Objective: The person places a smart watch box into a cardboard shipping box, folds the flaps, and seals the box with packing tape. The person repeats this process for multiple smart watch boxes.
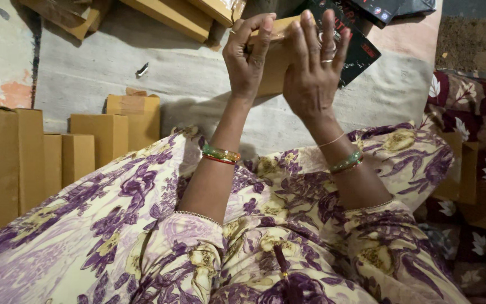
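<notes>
Both forearms reach forward and up from the lap, wrists bangled. The left hand curls around the left edge of a small brown cardboard box, thumb and fingers clasping its top corner. The right hand presses flat against the box's right side, fingers spread and upright, a ring on one finger. The box is held raised above the grey cloth-covered floor. Behind the right hand lies a black packet with red lettering. At the left stand 4 plain brown cartons in a stepped row. More long cardboard boxes lie along the top edge.
</notes>
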